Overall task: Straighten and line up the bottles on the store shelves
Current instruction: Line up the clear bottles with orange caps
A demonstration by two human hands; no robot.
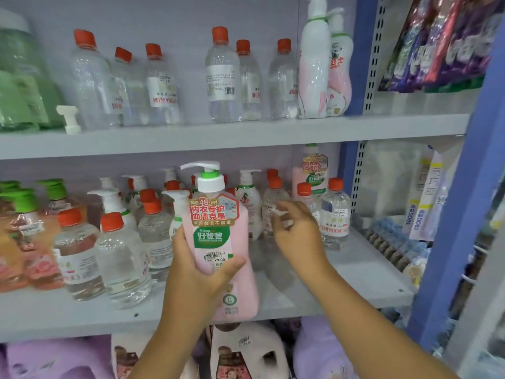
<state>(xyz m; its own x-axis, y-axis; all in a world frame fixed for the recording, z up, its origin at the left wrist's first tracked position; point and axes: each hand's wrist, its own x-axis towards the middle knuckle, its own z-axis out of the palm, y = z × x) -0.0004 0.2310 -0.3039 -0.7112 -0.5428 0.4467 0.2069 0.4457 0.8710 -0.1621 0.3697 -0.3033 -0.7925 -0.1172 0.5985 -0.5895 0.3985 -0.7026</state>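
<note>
Gripping the pink pump bottle (218, 242) around its lower half, my left hand (196, 269) holds it upright in front of the middle shelf (341, 283), thumb across the price label. Beside it my right hand (295, 233) is loose, fingers spread and grasping nothing, reaching toward a clear bottle with an orange cap (273, 206). Another clear bottle (335, 212) stands just right of that hand. Farther back stands a second pink bottle (311, 170).

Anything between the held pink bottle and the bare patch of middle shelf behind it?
Only the right hand, reaching over that patch toward a red-capped bottle. The left hand holds the pink bottle in front of the shelf; no bottle blocks it.
</note>
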